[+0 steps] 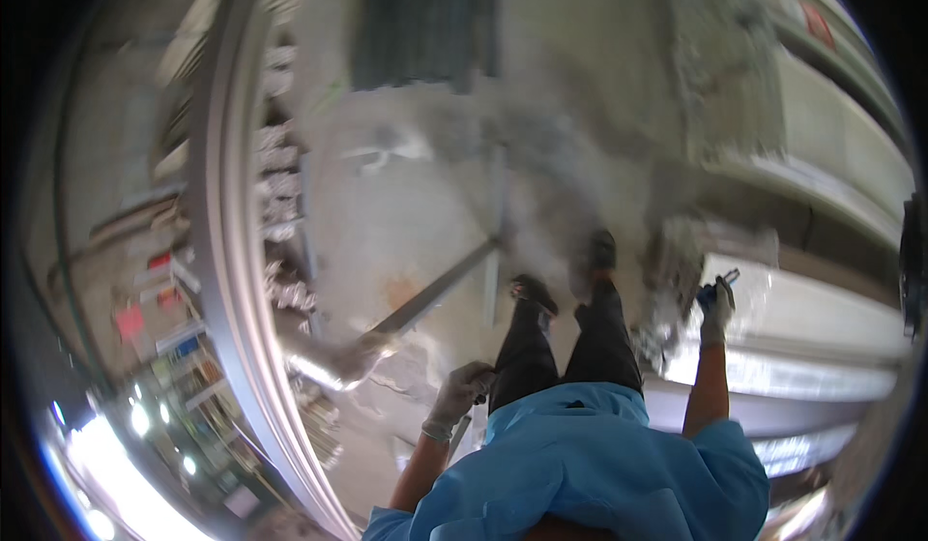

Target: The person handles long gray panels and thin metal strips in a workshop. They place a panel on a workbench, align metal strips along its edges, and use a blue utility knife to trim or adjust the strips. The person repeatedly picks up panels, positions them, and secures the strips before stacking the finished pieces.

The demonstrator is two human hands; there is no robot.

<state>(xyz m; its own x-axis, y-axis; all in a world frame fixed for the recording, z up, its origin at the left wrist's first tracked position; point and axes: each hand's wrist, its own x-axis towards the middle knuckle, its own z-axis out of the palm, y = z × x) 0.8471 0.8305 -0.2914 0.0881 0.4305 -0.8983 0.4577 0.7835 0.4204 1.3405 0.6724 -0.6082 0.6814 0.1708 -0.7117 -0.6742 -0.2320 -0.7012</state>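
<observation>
Out to your right, over the corner of a white plastic-wrapped stack [773, 294], your gloved right hand [716, 321] holds a small blue hand tool [709, 296], its narrow end pointing away from you; the fingers are curled closely around it, though blur hides its exact kind. Your left hand [456, 394], in a pale glove too, is low beside your left thigh with its fingers bent inward near the dark trousers [520, 359] — something dark shows at the fingertips, but I cannot tell whether they pinch it. Below your light blue shirt [580, 444], your legs stretch forward to dark shoes [534, 293] set apart on the grey floor [372, 217]. To the left of your left foot, a grey metal bar [440, 288] lies slantwise. Farther left, a long pale metal beam [215, 203] runs past you, with a row of bundled ends [280, 188] just beside it and a cluttered shelf [184, 323] beyond. Well ahead — at the top of your view — sits a dark ridged stack [416, 24], smeared by blur.
</observation>
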